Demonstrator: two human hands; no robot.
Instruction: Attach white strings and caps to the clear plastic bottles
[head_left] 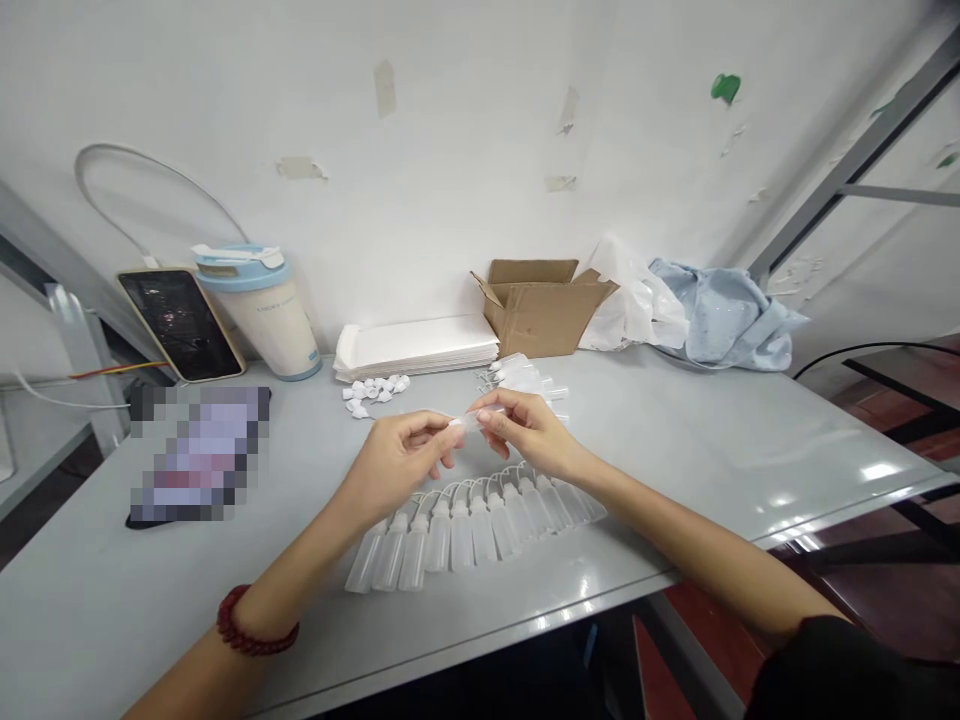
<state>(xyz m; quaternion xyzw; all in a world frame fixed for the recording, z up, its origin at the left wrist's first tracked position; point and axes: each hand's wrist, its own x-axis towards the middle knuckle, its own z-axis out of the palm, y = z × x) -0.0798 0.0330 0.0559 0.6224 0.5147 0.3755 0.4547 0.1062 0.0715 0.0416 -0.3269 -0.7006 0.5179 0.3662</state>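
Above the middle of the table, my left hand (401, 458) and my right hand (534, 430) hold one small translucent plastic bottle (472, 421) between them. It lies roughly sideways. My right fingers pinch its body, while my left thumb and fingers close on its whitish end; whether a cap sits there is hard to make out. Below my hands, a row of similar squeeze bottles (461, 535) lies on the table, with thin curved tubes at their tops. Loose white caps (379, 388) are heaped beyond my left hand. More bottles (521, 372) lie behind my right hand.
A stack of white boxes or envelopes (420, 345) lies by the wall, beside an open cardboard box (551, 315), a white plastic bag (634, 300) and light blue cloth (731, 315). At left are a tumbler (266, 320), a phone (180, 325) on a cable and a blurred-out device (202, 450).
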